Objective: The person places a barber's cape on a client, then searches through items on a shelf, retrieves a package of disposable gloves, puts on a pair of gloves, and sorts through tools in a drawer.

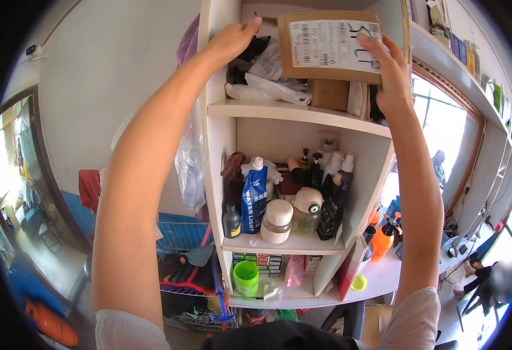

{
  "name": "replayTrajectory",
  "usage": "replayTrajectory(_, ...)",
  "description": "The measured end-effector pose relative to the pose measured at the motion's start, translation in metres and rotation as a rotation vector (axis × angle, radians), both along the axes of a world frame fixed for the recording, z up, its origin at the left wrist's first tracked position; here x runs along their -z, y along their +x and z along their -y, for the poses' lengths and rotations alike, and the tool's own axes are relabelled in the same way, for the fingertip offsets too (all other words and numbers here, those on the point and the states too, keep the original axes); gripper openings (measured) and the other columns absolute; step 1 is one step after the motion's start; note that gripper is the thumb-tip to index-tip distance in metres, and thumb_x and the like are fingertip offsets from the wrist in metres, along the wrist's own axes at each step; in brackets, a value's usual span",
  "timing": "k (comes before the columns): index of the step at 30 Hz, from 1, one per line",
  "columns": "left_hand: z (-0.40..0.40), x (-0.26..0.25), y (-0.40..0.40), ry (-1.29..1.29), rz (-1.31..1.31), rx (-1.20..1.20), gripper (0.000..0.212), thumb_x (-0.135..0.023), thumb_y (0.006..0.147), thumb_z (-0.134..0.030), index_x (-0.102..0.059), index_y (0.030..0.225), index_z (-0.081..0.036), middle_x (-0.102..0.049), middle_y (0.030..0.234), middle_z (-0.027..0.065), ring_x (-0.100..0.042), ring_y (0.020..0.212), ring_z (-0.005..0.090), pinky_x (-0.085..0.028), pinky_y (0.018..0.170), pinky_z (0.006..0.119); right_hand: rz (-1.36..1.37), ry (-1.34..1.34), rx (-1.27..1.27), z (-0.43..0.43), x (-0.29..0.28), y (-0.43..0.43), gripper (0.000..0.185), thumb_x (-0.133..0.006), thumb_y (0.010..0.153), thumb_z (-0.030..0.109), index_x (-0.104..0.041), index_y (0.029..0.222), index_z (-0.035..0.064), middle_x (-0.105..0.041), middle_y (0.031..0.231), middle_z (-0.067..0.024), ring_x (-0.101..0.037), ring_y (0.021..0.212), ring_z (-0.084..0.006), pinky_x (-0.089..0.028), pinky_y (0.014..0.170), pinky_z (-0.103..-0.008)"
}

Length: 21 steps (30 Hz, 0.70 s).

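In the upper compartment of a white shelf unit [299, 112], a cardboard box [284, 72] with a white label is raised above the shelf board. My right hand [391, 72] grips its right side, thumb over the labelled face. A thin brown edge, seemingly a flap of the box, runs out to my left hand [234, 41], which pinches it at the thumb; the other fingertips are hidden. Below and behind the box are black and clear plastic packages [268, 61], a white plastic bag [267, 91] and a second, smaller cardboard box [330, 94].
The middle compartment holds a blue pouch [254, 201], two lidded jars [277, 221] and several pump bottles [317, 168]. Lower down stands a green cup [246, 280]. An orange spray bottle [383, 240] is on the counter at right, near a mirror [435, 113]. Another person [479, 280] sits far right.
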<state>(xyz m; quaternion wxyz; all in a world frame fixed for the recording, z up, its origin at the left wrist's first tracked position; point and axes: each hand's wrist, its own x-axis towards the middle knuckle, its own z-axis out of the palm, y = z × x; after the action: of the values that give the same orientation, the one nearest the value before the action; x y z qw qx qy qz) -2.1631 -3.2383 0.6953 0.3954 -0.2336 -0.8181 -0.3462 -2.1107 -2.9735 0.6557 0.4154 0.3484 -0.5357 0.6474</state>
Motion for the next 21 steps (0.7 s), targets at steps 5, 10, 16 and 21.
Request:
replayTrajectory(5,-0.002,0.01,-0.009,-0.114,-0.254,0.068,0.026,-0.057,0.081,-0.022,-0.064,0.1,-0.005,-0.064,0.099,0.0118,-0.059,0.094,0.0244,-0.045,0.083,0.033,-0.01,-0.049,-0.014,-0.04,-0.005,-0.011,0.081,-0.077,0.063,0.028,-0.036,0.125,-0.005,-0.055,0.104,-0.0142,-0.054,0.097,-0.0191,-0.041,0.087,-0.0307)
replayTrajectory(10,-0.003,0.027,-0.009,-0.564,-0.128,-0.035,0.018,-0.061,0.074,-0.007,-0.066,0.091,-0.005,-0.065,0.094,0.0109,-0.06,0.09,0.0265,-0.046,0.079,0.034,0.005,-0.072,-0.002,-0.047,-0.001,-0.001,0.082,-0.077,0.063,0.029,-0.036,0.125,-0.0049,-0.055,0.104,-0.0147,-0.054,0.098,-0.0194,-0.04,0.088,-0.0301)
replayTrajectory(16,-0.013,0.051,-0.041,-0.752,-0.272,-0.298,0.028,-0.064,0.067,-0.006,-0.061,0.095,-0.009,-0.057,0.101,0.008,-0.052,0.1,0.0267,-0.044,0.08,0.036,-0.003,-0.026,0.018,-0.051,0.0,0.003,0.082,-0.077,0.063,0.03,-0.037,0.126,-0.0039,-0.055,0.103,-0.0156,-0.054,0.098,-0.0201,-0.04,0.089,-0.0306)
replayTrajectory(21,-0.018,0.035,-0.051,-0.876,-0.237,-0.391,0.02,-0.063,0.068,-0.009,-0.058,0.088,-0.008,-0.058,0.095,0.0093,-0.053,0.097,0.0272,-0.044,0.075,0.038,0.009,-0.026,0.063,-0.053,0.009,0.005,0.081,-0.076,0.064,0.032,-0.037,0.126,-0.0029,-0.056,0.103,-0.0164,-0.055,0.098,-0.0211,-0.041,0.088,-0.0316)
